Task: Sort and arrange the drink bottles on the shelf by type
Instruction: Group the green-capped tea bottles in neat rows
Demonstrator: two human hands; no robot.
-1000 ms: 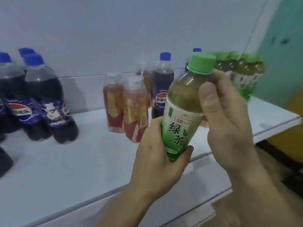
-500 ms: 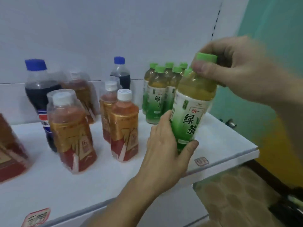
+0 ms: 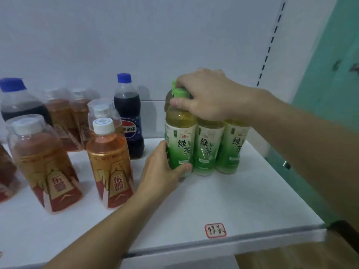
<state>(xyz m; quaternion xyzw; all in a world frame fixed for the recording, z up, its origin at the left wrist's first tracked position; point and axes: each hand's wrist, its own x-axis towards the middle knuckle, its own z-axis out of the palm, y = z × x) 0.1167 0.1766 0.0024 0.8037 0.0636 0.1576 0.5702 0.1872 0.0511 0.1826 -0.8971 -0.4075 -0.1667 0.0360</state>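
Right, left to right:
cola bottles: two in view, blue caps, dark liquid, upright; one at far left (image 3: 18, 101), one mid-shelf at the back (image 3: 128, 117).
orange drink bottles: at least five, white caps, amber liquid, upright; front pair (image 3: 43, 166) and (image 3: 109, 164); a partial one at the left edge.
left hand (image 3: 165, 167): wrapped round the lower label of the held bottle.
held green tea bottle (image 3: 179, 136): long axis vertical, green cap up, label facing camera, base at the shelf (image 3: 213, 200), touching the next tea bottle.
green tea row: two more in front, (image 3: 206, 150) and (image 3: 232, 146); another cap behind, total cannot tell.
right hand (image 3: 209, 96): clamped on the held bottle's neck just under the cap.
shelf tag (image 3: 215, 230): red-bordered, front edge.
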